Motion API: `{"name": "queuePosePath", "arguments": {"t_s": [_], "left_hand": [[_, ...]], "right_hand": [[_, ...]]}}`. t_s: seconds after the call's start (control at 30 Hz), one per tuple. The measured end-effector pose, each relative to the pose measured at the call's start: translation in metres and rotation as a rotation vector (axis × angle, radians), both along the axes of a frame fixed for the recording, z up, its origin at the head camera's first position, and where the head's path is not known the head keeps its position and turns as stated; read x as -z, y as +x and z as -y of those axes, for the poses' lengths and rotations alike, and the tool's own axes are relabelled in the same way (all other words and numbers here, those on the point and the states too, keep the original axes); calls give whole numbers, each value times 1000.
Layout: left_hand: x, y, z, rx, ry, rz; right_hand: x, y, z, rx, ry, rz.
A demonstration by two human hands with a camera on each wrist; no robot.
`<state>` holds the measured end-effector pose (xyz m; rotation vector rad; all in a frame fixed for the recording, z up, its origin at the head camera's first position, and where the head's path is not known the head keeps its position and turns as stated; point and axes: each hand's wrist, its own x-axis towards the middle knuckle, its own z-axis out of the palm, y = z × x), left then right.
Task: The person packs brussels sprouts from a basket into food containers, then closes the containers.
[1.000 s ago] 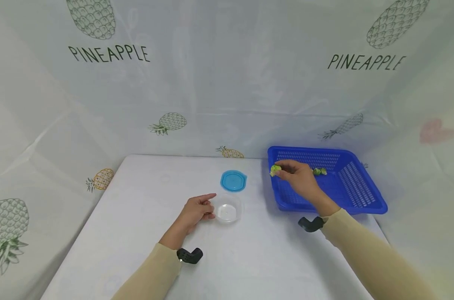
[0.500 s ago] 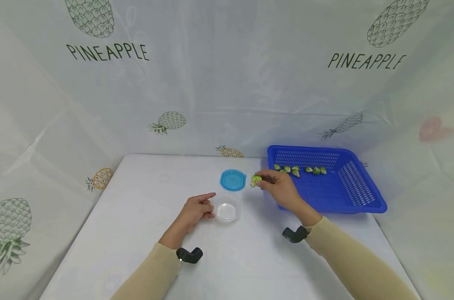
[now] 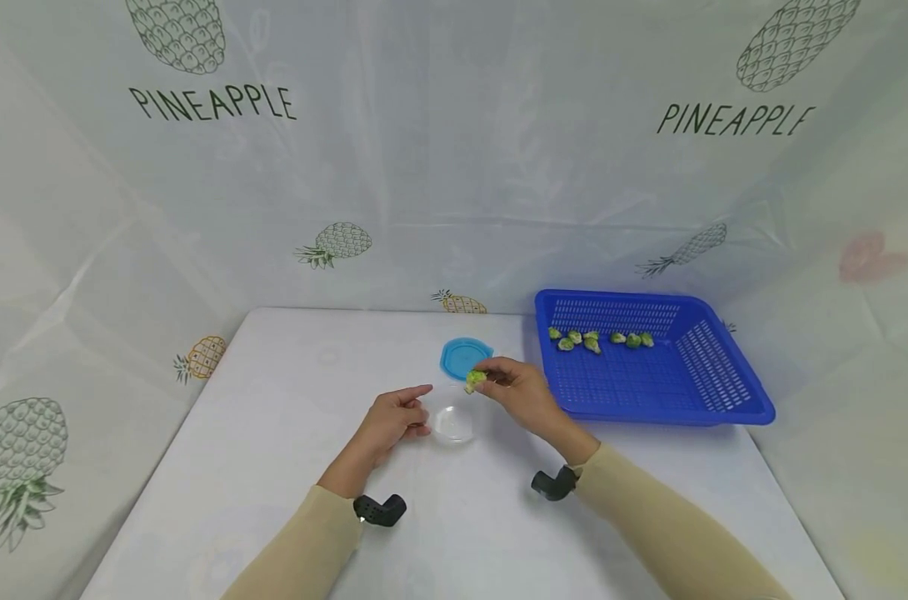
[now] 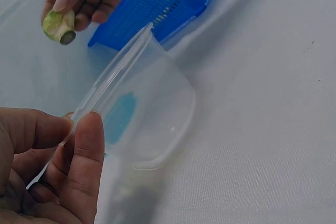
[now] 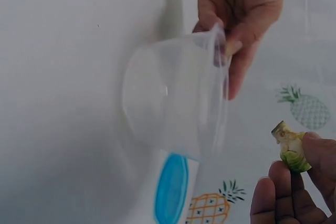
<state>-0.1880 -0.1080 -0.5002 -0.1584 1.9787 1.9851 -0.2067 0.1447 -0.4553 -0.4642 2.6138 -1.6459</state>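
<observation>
A clear plastic container (image 3: 452,425) stands on the white table, its rim pinched between thumb and fingers of my left hand (image 3: 396,423). In the left wrist view the container (image 4: 157,114) shows its see-through side wall. My right hand (image 3: 525,398) holds a Brussels sprout (image 3: 475,381) by its fingertips, above the container's far right rim. Up close in the right wrist view, the sprout (image 5: 292,148) has green leaves and a pale cut stem. A blue lid (image 3: 465,358) lies just behind the container, partly covered by my right hand.
At the right stands a blue plastic basket (image 3: 649,400) with slotted walls. Several Brussels sprouts (image 3: 592,343) lie in a loose row along its far side. A pineapple-printed sheet (image 3: 454,167) hangs behind the table (image 3: 289,375).
My right hand has moved left, out of the basket and over to the container, carrying the Brussels sprout. My left hand has stayed at the container's rim.
</observation>
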Motion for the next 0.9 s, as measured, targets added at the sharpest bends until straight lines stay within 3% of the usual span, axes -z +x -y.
{"name": "queuePosePath", "arguments": {"t_s": [0.23,0.9], "left_hand": [[0,0,0,-1,9,5],[2,0,0,5,17,-20]], "right_hand": [[15,-1,14,-50,-18,-36],[38,-3,30,-23,10,-46]]}}
